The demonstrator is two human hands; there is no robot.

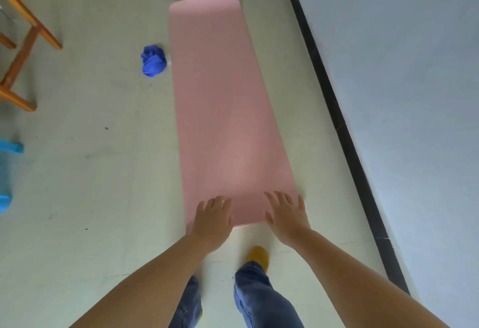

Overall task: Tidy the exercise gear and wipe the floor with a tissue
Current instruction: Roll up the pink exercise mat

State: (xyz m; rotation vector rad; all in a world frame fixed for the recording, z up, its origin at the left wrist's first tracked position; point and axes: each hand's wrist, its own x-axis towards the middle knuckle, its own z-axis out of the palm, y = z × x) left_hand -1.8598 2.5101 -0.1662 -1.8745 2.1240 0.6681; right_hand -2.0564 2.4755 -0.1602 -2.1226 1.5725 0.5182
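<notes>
The pale floor (pixel 103 172) spreads under me, smooth and scuffed with small dark marks, and a black baseboard strip (pixel 334 109) runs along its right side below a grey-white wall (pixel 414 68). The pink exercise mat (pixel 223 109) lies flat and fully unrolled on that floor, its long axis pointing straight away from me, nearly parallel to the baseboard. Its far end has rounded corners; its near end sits under my palms. The surface looks matte and foamy, without creases.

Both my arms reach forward and down, elbows nearly straight. My left hand (pixel 212 221) rests palm-down on the near left corner of the mat, fingers spread and flat, its grip closing on nothing. My right hand (pixel 287 216) lies the same way on the near right edge, fingers fanned, pressing rather than pinching.

To the left stands a wooden frame (pixel 23 50) with orange-brown legs. A light blue thing (pixel 6 174) shows at the left border, cut off by the frame's edge. A crumpled, soft blue cloth (pixel 153 61) lies just beside the mat's left edge. My yellow shoe (pixel 258 255) peeks out below blue jeans (pixel 259 299).
</notes>
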